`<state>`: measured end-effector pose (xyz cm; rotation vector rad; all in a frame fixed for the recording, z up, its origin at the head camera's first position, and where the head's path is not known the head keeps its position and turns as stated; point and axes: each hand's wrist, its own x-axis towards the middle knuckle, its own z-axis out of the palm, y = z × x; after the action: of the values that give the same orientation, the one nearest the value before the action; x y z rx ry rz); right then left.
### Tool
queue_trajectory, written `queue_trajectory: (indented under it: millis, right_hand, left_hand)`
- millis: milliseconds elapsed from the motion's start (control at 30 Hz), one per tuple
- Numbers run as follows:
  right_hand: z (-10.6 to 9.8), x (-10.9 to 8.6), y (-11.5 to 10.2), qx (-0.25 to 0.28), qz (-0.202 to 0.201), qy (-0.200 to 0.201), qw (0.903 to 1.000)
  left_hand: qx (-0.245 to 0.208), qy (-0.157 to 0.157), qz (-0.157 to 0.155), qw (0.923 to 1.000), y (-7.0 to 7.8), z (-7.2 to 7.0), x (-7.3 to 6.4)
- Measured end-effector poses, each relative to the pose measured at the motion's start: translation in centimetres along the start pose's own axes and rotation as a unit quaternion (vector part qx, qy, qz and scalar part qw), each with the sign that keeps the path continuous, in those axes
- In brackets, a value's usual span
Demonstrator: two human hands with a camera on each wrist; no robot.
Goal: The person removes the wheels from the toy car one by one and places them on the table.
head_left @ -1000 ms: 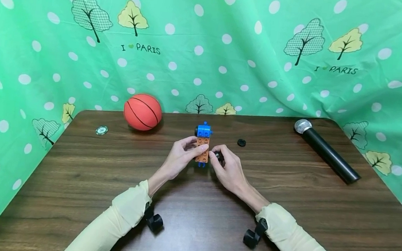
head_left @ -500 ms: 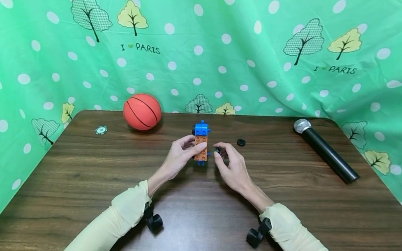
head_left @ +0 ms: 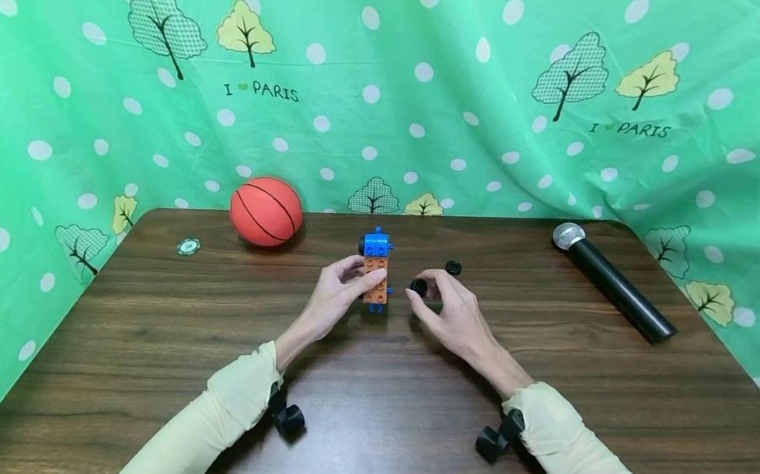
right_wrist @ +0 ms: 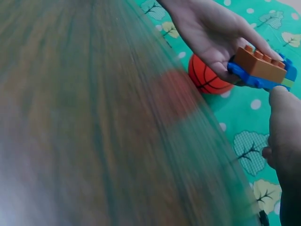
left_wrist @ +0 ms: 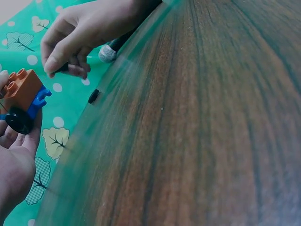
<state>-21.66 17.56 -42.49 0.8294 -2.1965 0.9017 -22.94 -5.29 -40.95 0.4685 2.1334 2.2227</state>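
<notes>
left hand (head_left: 333, 294) grips orange-and-blue block toy (head_left: 375, 263), thumb over studs, fingers along its left side; right hand (head_left: 455, 316) pinches black wheel (head_left: 419, 287) between thumb and fingers, apart from toy.

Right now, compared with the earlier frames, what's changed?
The right hand has drawn rightward from the orange-blue toy vehicle, holding a black wheel and exposing a blue axle peg. The left hand still holds the toy; basketball, microphone and poker chip stayed put.
</notes>
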Motion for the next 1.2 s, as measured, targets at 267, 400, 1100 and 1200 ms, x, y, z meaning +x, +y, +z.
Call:
queue_trajectory:
  millis: [267, 400, 1100, 1200]
  right_hand:
    - [-0.9, -0.1, 1.2, -0.037, -0.02, -0.002, 0.9991]
    - [-1.3, -0.1, 1.6, -0.042, -0.017, -0.001, 0.999]
    - [-3.3, -0.3, 4.2, -0.079, 0.069, 0.018, 0.9943]
    - [-3.6, -0.3, 4.7, -0.082, 0.091, 0.018, 0.9923]
  left_hand:
    - [0.001, 0.003, 0.0, 1.0, 0.0, -0.1, 0.0]
    - [0.002, 0.006, -0.004, 1.0, -0.2, -0.2, 0.0]
    - [0.0, 0.012, -0.004, 0.9999, -0.3, -0.3, -0.1]
    - [0.002, 0.012, -0.004, 0.9999, -0.3, -0.3, -0.1]
